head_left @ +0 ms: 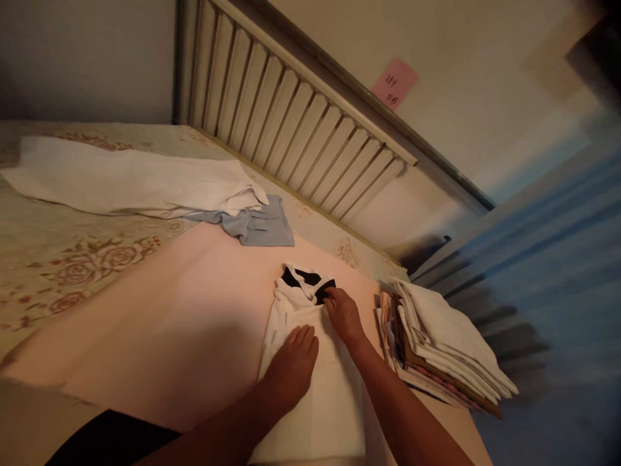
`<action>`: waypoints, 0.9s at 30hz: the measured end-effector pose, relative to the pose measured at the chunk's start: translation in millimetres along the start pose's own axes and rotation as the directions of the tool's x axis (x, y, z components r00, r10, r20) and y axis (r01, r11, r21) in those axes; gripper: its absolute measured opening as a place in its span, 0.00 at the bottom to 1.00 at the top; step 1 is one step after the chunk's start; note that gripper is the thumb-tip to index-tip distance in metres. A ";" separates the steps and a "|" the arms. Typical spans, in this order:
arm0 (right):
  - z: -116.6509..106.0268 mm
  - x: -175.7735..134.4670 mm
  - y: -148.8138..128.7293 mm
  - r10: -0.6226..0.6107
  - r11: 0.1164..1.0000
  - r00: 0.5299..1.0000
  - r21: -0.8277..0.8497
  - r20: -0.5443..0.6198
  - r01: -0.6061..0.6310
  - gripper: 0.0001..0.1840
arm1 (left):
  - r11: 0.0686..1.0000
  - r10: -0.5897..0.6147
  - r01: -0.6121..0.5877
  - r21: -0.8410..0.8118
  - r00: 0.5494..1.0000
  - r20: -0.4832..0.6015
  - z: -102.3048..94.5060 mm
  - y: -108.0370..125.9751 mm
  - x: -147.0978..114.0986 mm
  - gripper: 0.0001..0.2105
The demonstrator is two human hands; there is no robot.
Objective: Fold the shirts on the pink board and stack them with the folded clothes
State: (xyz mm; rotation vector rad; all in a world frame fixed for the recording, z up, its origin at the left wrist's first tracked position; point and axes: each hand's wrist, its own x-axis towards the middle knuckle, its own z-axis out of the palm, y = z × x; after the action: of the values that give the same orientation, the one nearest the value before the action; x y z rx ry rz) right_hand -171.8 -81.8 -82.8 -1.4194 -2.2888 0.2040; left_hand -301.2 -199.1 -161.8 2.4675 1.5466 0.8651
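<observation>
A white shirt (334,401) lies lengthwise in front of me, with its collar (305,285) at the far end. The inside of the collar is black. My right hand (345,317) pinches the right side of the collar between thumb and fingers. Lower down, my left hand (295,369) rests flat on the front of the shirt, fingers stretched out and lying side by side. Under the shirt is a pale pink sheet (194,310).
A stack of folded clothes (446,336) stands at right. Far left, a white garment (130,178) lies partly over a blue-grey one (272,223) on a flowered cover (111,255). A radiator (291,110) runs behind; a blue curtain (557,291) hangs right.
</observation>
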 end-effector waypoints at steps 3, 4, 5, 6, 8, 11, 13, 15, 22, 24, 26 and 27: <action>-4.5 -12.3 -14.8 -0.106 0.994 0.988 -0.023 -0.113 0.104 0.15 | 1.000 0.004 -0.005 0.030 1.000 0.006 1.7 -3.0 -0.6 0.22; -5.2 -15.7 -18.5 -0.132 0.991 0.985 -0.023 -0.111 0.130 0.15 | 0.999 0.006 -0.006 0.037 1.000 0.001 2.5 -3.6 -0.8 0.22; -5.6 -18.3 -21.4 -0.143 0.990 0.985 -0.013 -0.093 0.143 0.15 | 0.999 0.007 -0.007 0.041 1.000 -0.006 3.1 -3.9 -1.0 0.22; -5.7 -19.9 -23.3 -0.145 0.989 0.986 0.000 -0.076 0.146 0.14 | 0.999 0.007 -0.007 0.044 1.000 -0.013 3.6 -4.0 -1.1 0.22; -5.6 -19.3 -25.4 -0.127 0.991 0.989 0.030 -0.069 0.130 0.14 | 0.999 0.005 -0.004 0.049 1.000 -0.020 3.9 -3.9 -1.2 0.22; -5.4 -11.0 -28.0 -0.099 0.993 0.993 0.054 -0.058 0.102 0.12 | 0.999 0.005 -0.004 0.050 1.000 -0.015 3.4 -3.4 -0.9 0.22; -5.2 -2.4 -30.5 -0.099 0.994 0.995 0.049 0.034 0.097 0.10 | 0.999 0.001 -0.001 0.045 1.000 0.002 2.8 -3.1 -0.6 0.22; -4.0 6.6 -32.2 -0.073 0.997 0.985 0.032 0.156 0.068 0.07 | 0.999 -0.004 0.004 0.039 1.000 0.020 2.0 -3.0 -0.2 0.22; 10.6 26.8 -16.1 0.016 0.998 0.939 0.045 0.343 -0.033 0.09 | 1.000 -0.002 0.000 0.026 0.997 0.078 -4.3 -1.8 1.0 0.23; 16.9 30.8 -7.0 0.030 0.997 0.937 0.053 0.349 -0.051 0.10 | 1.000 -0.002 -0.001 0.031 0.997 0.076 -5.5 -1.4 1.2 0.23; 23.8 34.1 1.8 0.060 0.996 0.947 0.044 0.317 -0.078 0.10 | 0.999 0.001 -0.003 0.038 0.998 0.067 -5.7 -1.3 1.2 0.23; 27.4 34.9 5.5 0.078 0.995 0.953 0.036 0.293 -0.092 0.10 | 0.999 0.001 -0.004 0.042 0.998 0.065 -5.5 -1.3 1.3 0.22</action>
State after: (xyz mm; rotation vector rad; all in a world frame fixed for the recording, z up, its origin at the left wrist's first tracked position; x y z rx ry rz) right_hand -192.5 -45.7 -99.2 -1.5519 -2.4340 0.5249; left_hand -304.6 -198.5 -157.2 2.5001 1.5568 0.7531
